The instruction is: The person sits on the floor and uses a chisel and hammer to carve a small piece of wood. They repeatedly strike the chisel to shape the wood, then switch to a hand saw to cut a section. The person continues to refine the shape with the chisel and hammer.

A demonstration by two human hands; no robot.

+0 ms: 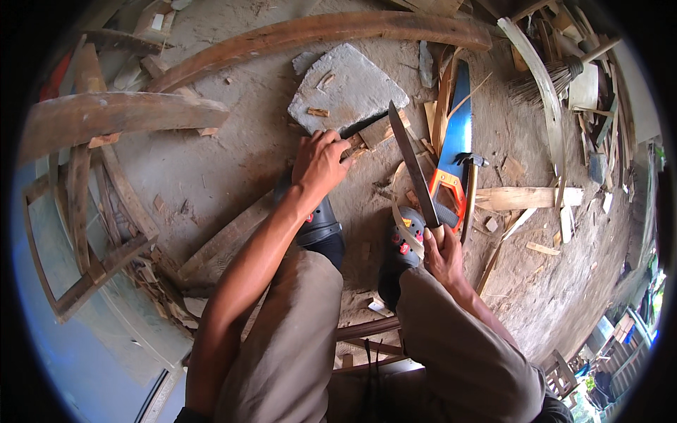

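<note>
My right hand point(446, 257) is wrapped round the short wooden handle of a machete point(416, 163). Its long dark blade points up and away, the tip beside a grey stone slab point(345, 84). With curled fingers, my left hand point(321, 162) grips a short piece of wood point(376, 132) with a splintered near edge. That piece lies against the slab's near edge; my fingers hide its left end. Close to the right of the blade are a handsaw point(457, 130) with a blue blade and orange handle, and a claw hammer point(471, 173).
A curved timber beam point(317, 35) spans the far side, and another beam point(120, 120) juts in at left. Wooden frames point(92, 271) lean there. At right are a plank point(529, 198), a stick broom point(550, 81) and scattered scraps. My dark shoes point(402, 243) stand near the tools.
</note>
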